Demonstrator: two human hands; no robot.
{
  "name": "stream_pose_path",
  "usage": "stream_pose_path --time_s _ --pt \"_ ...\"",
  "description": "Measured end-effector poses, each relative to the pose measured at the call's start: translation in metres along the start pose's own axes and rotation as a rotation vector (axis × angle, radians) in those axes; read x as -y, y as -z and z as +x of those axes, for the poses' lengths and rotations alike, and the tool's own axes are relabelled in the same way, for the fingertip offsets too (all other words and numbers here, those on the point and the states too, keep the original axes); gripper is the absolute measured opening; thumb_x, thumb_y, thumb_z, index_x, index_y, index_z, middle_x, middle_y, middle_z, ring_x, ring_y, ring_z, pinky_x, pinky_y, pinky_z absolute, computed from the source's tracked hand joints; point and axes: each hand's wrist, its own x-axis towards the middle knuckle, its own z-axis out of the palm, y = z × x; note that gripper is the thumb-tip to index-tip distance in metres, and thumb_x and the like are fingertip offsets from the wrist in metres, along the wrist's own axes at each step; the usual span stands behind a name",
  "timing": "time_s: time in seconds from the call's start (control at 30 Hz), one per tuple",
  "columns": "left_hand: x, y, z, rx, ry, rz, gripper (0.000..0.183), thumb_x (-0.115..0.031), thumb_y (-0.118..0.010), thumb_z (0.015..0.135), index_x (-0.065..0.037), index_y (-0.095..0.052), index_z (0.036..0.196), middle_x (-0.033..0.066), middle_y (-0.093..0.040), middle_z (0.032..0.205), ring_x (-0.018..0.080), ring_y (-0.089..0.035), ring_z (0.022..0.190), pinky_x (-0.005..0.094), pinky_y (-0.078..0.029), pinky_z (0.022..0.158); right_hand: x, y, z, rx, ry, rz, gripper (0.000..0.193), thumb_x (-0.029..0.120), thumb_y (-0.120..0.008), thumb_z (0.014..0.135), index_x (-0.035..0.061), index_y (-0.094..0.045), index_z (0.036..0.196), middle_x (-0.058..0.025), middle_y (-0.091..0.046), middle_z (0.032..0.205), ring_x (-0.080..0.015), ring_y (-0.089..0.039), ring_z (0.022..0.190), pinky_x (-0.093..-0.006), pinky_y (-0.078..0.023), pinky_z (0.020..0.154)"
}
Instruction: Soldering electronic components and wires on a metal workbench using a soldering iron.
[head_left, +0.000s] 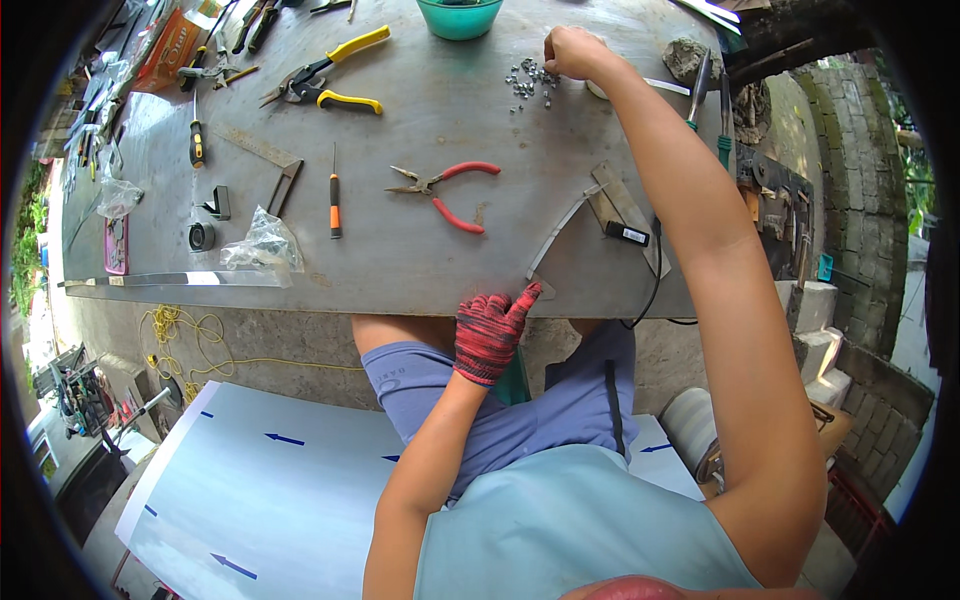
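Observation:
My left hand, in a red-and-black knit glove, is at the table's near edge with its fingers curled. Its thumb reaches the lower end of a narrow curved metal strip, which slants up to the right; the exact grip is partly hidden. My bare right hand reaches far across the table, fingers bunched together at the right side of a scatter of small silvery metal pieces. Whatever lies between those fingertips is hidden. Red-handled long-nose pliers lie open between the hands.
On the metal table lie yellow-handled snips, an orange-black screwdriver, a try square, a plastic bag and a flat metal piece. A green bowl stands far back. A stone sits right. A black cable crosses the near edge.

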Motion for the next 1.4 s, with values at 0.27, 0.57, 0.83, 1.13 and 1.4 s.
stream_pose_path --time_s 0.27,0.57,0.83,1.13,1.4 --pt "0.0 -0.004 -0.005 0.019 0.01 0.003 0.065 -0.014 -0.067 0.084 -0.03 -0.06 0.146 0.0056 -0.058 0.086 0.0286 -0.059 0.076 0.0467 -0.047 0.071 0.0 0.003 -0.008 -0.052 0.09 0.066 0.027 0.018 -0.077 0.086 0.005 -0.076 0.109 -0.0168 -0.078 0.109 -0.0353 -0.072 0.11 -0.0464 -0.057 0.097" --pt "0.0 -0.006 -0.003 0.045 0.004 0.0 0.064 -0.016 -0.069 0.083 -0.03 -0.061 0.145 0.0059 -0.061 0.092 0.0292 -0.06 0.079 0.047 -0.047 0.073 0.003 0.018 -0.057 -0.233 0.199 0.466 0.021 0.006 -0.075 0.086 -0.0003 -0.073 0.106 -0.0128 -0.077 0.101 -0.0238 -0.073 0.094 -0.0363 -0.058 0.087" --pt "0.002 -0.001 -0.007 0.05 0.017 0.001 0.064 -0.014 -0.071 0.081 -0.031 -0.064 0.143 0.005 -0.062 0.092 0.0287 -0.061 0.081 0.0473 -0.048 0.075 0.01 0.017 -0.187 -0.325 0.338 0.963 0.021 0.006 -0.077 0.089 -0.0002 -0.073 0.108 -0.0076 -0.076 0.099 -0.0144 -0.071 0.093 -0.0299 -0.058 0.086" --pt "0.0 0.005 0.007 -0.107 -0.056 -0.024 0.059 -0.006 -0.072 0.079 -0.025 -0.07 0.134 0.0076 -0.062 0.08 0.0309 -0.061 0.073 0.0464 -0.049 0.066 0.038 -0.083 -0.323 -0.193 0.085 1.054 0.014 0.003 -0.073 0.092 -0.0006 -0.068 0.104 -0.0033 -0.071 0.091 -0.0115 -0.067 0.089 -0.0275 -0.054 0.085" --pt "0.004 -0.009 0.004 -0.117 -0.091 0.027 0.059 -0.009 -0.072 0.08 -0.027 -0.068 0.137 0.007 -0.061 0.083 0.0313 -0.061 0.075 0.0475 -0.048 0.068 0.064 -0.153 -0.336 -0.338 0.137 0.997 0.016 0.003 -0.072 0.088 0.0016 -0.061 0.098 -0.0124 -0.069 0.087 -0.0283 -0.069 0.086 -0.0399 -0.056 0.08"
